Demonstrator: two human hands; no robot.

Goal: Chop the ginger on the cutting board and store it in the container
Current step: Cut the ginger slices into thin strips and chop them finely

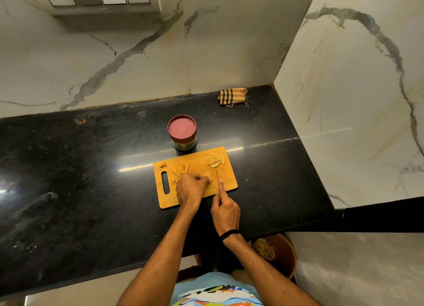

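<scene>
Right hand [226, 211] gripping knife [217, 177], blade pointing away toward wall [137, 64], left hand [190, 188] pinching ginger [207, 174] on cutting board [229, 179]

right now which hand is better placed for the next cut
Right. The right hand grips the knife, its blade beside the ginger that the left hand holds down on the board.

left hand [191, 186] pins ginger [208, 175] on cutting board [229, 181], frame centre | right hand [226, 210] grips knife [217, 179] | lidded container [182, 132] just above
</scene>
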